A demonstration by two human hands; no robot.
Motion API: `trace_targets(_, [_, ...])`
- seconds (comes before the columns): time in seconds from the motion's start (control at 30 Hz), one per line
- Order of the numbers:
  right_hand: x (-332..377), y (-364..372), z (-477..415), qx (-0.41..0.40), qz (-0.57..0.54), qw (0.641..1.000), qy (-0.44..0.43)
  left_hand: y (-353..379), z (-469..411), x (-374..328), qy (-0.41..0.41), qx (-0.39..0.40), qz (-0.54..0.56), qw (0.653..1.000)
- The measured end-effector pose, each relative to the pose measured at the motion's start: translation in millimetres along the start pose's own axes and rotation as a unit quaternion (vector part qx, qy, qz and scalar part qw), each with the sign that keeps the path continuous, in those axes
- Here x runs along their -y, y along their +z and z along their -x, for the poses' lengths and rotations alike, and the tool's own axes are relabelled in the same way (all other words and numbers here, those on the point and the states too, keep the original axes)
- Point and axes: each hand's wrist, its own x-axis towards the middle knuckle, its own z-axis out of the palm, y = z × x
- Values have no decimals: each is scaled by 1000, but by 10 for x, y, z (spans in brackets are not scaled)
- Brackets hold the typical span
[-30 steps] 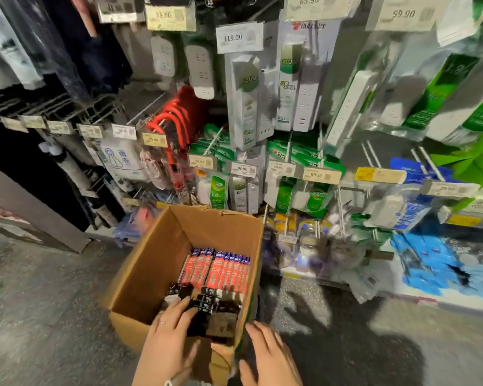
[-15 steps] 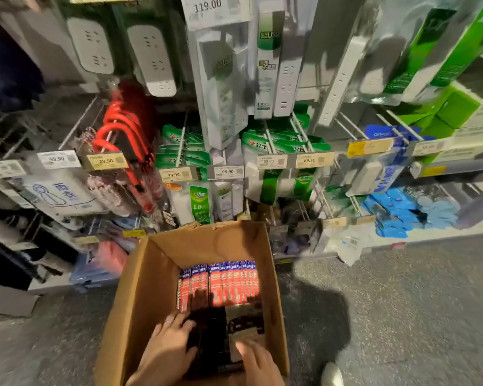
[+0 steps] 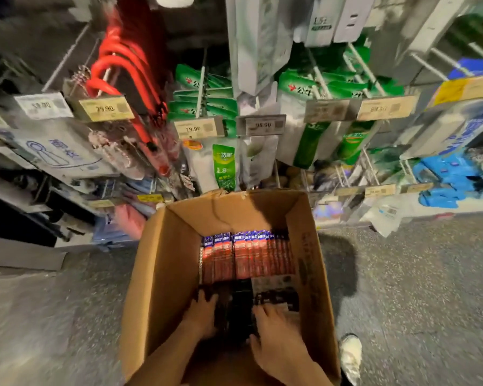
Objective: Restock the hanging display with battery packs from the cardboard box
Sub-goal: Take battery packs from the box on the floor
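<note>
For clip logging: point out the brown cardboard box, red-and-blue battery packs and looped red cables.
Brown cardboard box [image 3: 162, 274]: head view, left inner wall.
Red-and-blue battery packs [image 3: 251, 257]: head view, row's middle.
Looped red cables [image 3: 117, 58]: head view, upper loop.

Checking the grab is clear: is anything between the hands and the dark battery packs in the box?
Nothing visible. The left hand and right hand both touch the dark battery packs at the near end of the cardboard box; the red packs lie farther in.
</note>
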Motion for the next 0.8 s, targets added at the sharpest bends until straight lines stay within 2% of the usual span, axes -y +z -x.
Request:
trace_targets(0.1, [-74, 121, -189, 49, 14, 999, 15, 41, -74, -55, -10, -44, 24, 999])
trace_targets(0.3, [-53, 241, -471, 80, 25, 996, 6, 64, -118, 25, -48, -105, 101, 988])
trace_targets(0.43, [28, 246, -624, 101, -23, 995, -1, 4, -35, 110, -84, -130, 122, 980])
trace_targets(0.53, [41, 258, -676, 132, -105, 985, 20, -128, 200, 163, -60, -149, 129, 978])
trace_targets(0.63, [17, 205, -687, 129, -229, 964, 50, -288, 519, 261, -1, -186, 203, 961])
trace_targets(0.7, [4, 113, -667, 138, -337, 929, 64, -373, 716, 319, 37, -189, 272, 943])
trace_targets(0.8, [24, -7, -636, 132, -480, 865, 70, -437, 840, 319, 92, -152, 393, 902])
